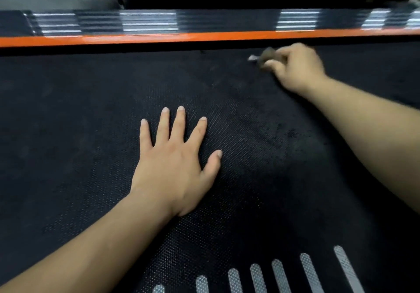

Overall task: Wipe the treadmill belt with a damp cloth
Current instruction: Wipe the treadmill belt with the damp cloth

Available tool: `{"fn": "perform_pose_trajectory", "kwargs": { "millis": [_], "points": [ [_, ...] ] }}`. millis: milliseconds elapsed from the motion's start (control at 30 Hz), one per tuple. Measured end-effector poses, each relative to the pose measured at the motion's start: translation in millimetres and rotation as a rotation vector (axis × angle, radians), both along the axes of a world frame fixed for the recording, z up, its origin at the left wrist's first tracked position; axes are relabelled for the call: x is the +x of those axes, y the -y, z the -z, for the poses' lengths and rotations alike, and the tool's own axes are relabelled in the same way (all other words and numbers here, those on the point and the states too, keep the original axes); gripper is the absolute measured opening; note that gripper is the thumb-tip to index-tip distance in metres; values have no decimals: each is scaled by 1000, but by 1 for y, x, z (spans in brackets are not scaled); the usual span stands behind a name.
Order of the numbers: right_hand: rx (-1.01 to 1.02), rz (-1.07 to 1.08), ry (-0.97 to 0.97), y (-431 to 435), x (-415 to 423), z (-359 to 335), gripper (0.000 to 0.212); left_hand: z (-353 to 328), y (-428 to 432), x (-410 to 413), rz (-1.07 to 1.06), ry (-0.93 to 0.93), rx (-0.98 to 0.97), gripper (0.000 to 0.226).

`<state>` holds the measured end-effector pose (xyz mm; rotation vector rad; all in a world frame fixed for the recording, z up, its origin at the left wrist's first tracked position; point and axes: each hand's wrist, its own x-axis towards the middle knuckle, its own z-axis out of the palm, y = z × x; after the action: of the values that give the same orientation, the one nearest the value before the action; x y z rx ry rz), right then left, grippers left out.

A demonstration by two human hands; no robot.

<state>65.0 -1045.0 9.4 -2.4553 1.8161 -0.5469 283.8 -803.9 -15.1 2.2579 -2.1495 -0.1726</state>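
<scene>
We braced belt [91,110] with flat, spread left hand [175,163] | right hand [297,67] gripped cloth [261,57] by orange rail [204,35] | we favoured firm, overlapping strokes.

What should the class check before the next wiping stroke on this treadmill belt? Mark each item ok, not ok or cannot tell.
1. Right hand grips the small grey crumpled cloth: ok.
2. Cloth damp: cannot tell.
3. Left hand flat on the black textured treadmill belt, fingers spread: ok.
4. Left hand apart from cloth: ok.
5. Belt evenly wiped: not ok, dark blotches show mid-belt.
</scene>
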Motion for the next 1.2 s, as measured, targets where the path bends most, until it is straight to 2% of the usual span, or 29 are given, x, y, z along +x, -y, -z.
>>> {"fn": "perform_pose_trajectory", "kwargs": {
  "millis": [67,100,233,300,433,467,600,667,733,800,867,967,1067,1133,1200],
  "points": [
    [5,191,60,12,-9,-6,32,0,0,0,-4,0,2,81],
    [-11,209,70,9,-8,-3,31,0,0,0,-5,-6,6,81],
    [38,-142,55,-46,-6,6,29,0,1,-1,-12,-22,9,83],
    [74,-224,5,-64,-27,3,31,0,0,-1,-16,-13,1,83],
    [-5,125,45,-45,-56,-8,31,2,-1,-1,-21,-17,-23,84],
    [-33,115,50,-51,-54,-4,31,1,-1,-1,-19,-31,-30,83],
    [28,-254,65,-133,-39,12,27,-1,-2,-2,-2,-75,-40,80],
    [32,-319,27,-146,-50,7,24,-3,-5,-3,-5,-85,-54,77],
    [-19,-196,-3,-124,-64,1,26,-8,-7,-6,2,-67,-94,66],
    [-19,-16,60,-105,-73,1,28,-12,-13,-16,16,-54,-129,51],
    [-47,24,67,-118,-65,7,28,-15,-23,-33,-17,-108,-77,51],
    [-4,-175,99,-175,-52,15,25,-9,-40,-52,-57,-106,44,64],
    [15,-322,78,-203,-65,9,26,-5,-45,-54,-43,-89,49,67],
    [-36,-236,40,-183,-73,9,29,-4,-44,-53,-31,-68,45,67],
    [-38,-10,64,-162,-75,7,33,-3,-44,-54,-25,-52,44,67]
  ]
}}
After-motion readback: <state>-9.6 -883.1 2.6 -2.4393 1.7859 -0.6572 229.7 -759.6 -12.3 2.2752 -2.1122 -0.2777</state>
